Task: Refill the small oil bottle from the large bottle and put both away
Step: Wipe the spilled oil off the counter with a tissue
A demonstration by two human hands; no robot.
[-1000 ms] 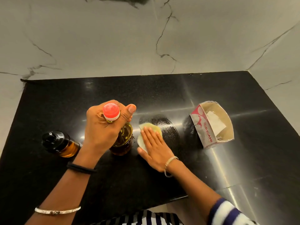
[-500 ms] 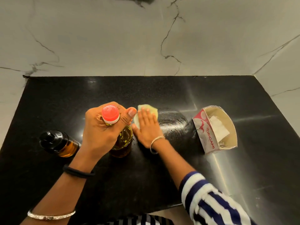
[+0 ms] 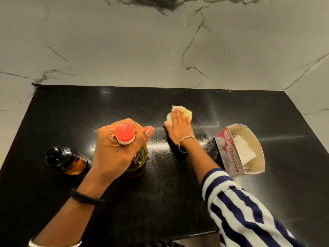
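Observation:
The large oil bottle (image 3: 138, 158), with a red cap and yellow oil inside, stands on the black counter (image 3: 124, 202). My left hand (image 3: 115, 148) grips its neck just below the cap. Left of it stands the small oil bottle (image 3: 66, 160) with a black top and amber oil. My right hand (image 3: 179, 128) lies flat, fingers straight, pressing a pale yellow tissue (image 3: 187, 112) onto the counter beyond and to the right of the large bottle.
An open tissue box (image 3: 240, 150) marked ORIGAMI lies at the right. A smeared, shiny patch of counter (image 3: 160, 145) shows near my right wrist. Marble walls close the back and right sides. The counter's front edge runs near my sleeve.
My right hand has slid the tissue away from me and to the right, from beside the large bottle toward the back. My left hand kept its hold on the large bottle.

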